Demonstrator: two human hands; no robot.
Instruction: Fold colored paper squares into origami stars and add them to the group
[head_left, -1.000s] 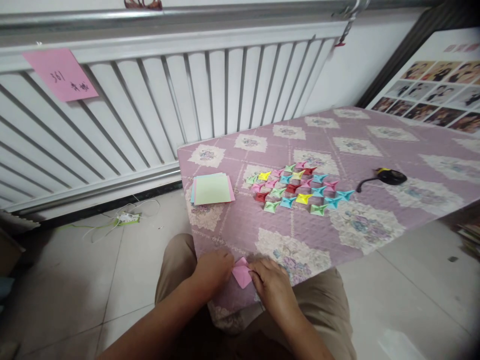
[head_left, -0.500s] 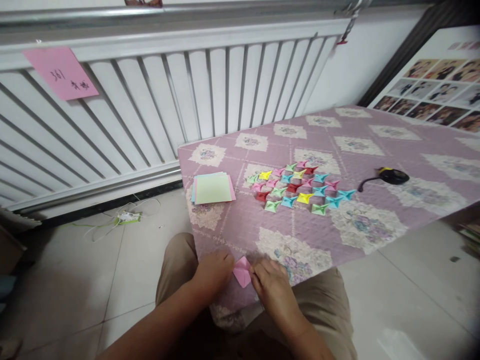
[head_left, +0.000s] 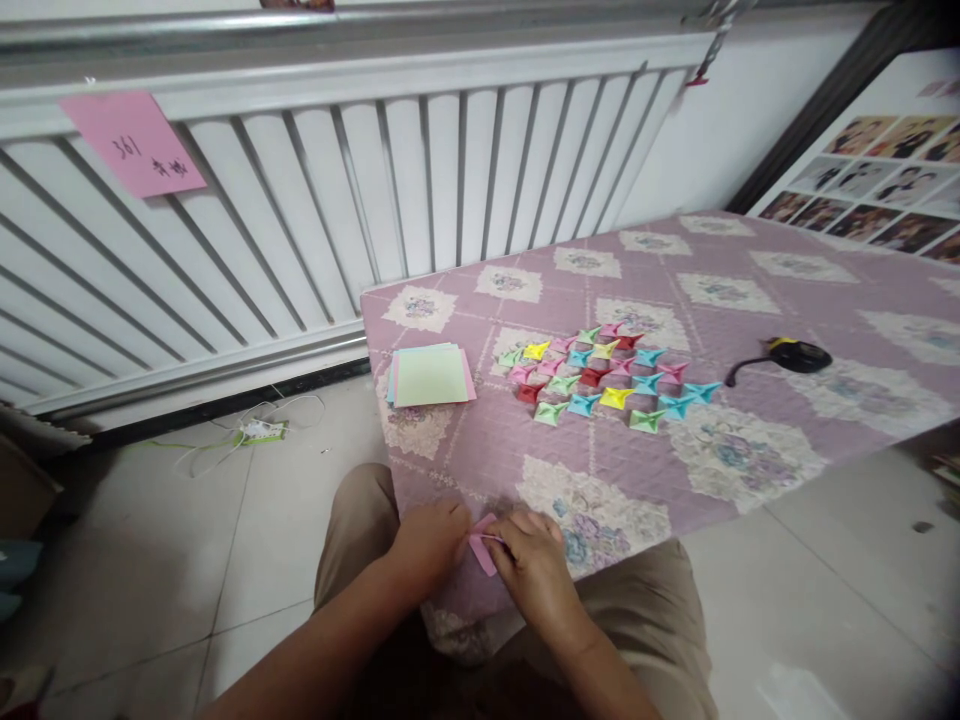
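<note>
A partly folded pink origami paper (head_left: 484, 556) lies at the near corner of the table, between my hands. My left hand (head_left: 433, 540) is closed at the paper's left edge, its fingertips pressed against it. With thumb and finger, my right hand (head_left: 534, 560) pinches a flap on the paper's right side and lifts it inward. The right hand covers part of the sheet. Beyond my hands, several small folded paper shapes (head_left: 592, 378) in green, pink, yellow, blue and red sit in loose rows. To their left rests a stack of square paper (head_left: 431, 377), pale green on top.
A purple floral cloth covers the table (head_left: 465, 450). A black-and-yellow object with a strap (head_left: 796, 355) lies at the right. Behind stands a white radiator (head_left: 420, 180) bearing a pink note (head_left: 135, 145). A power strip (head_left: 262, 431) with white cords is on the floor.
My right hand has moved slightly left over the pink paper and raised its right flap. The left hand stays at its edge. The whole view has shifted a little.
</note>
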